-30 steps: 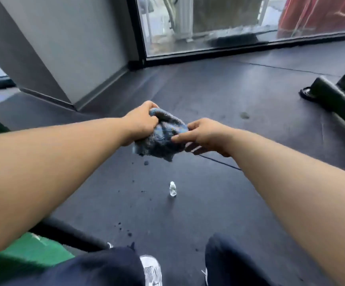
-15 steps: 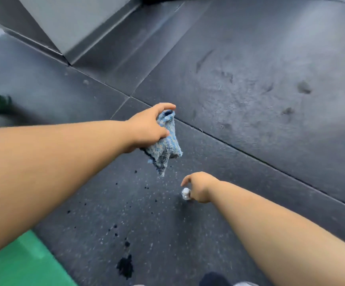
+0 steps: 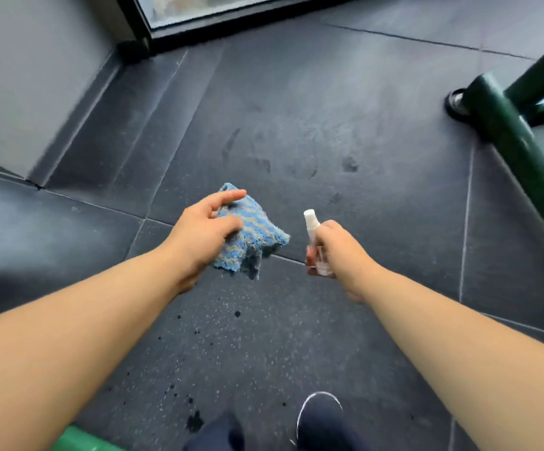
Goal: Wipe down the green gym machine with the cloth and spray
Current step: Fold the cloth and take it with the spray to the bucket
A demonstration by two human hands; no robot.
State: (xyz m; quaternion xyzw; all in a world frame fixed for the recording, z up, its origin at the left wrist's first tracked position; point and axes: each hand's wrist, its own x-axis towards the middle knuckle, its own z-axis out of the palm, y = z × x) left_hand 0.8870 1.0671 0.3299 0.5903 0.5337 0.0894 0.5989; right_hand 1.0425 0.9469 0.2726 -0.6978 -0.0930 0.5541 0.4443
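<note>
Right hand [image 3: 340, 255] is now lifting the bottle [image 3: 312, 227] off the floor [image 3: 329, 109], fingers [image 3: 328, 226] curled round it; my left hand [image 3: 204, 237] is gripping the cloth [image 3: 259, 237]. Next, I reckon, aiming spray at the machine [image 3: 508, 131].

no readable text, labels or numbers

blue-striped cloth [image 3: 253, 236], green machine frame [image 3: 518, 138]

Spray bottle lifted from the floor

The spray bottle [image 3: 314, 242], earlier standing on the floor [image 3: 345, 131], is now gripped upright in the right hand [image 3: 339, 255]; the cloth [image 3: 251, 236] has been released by that hand.
</note>
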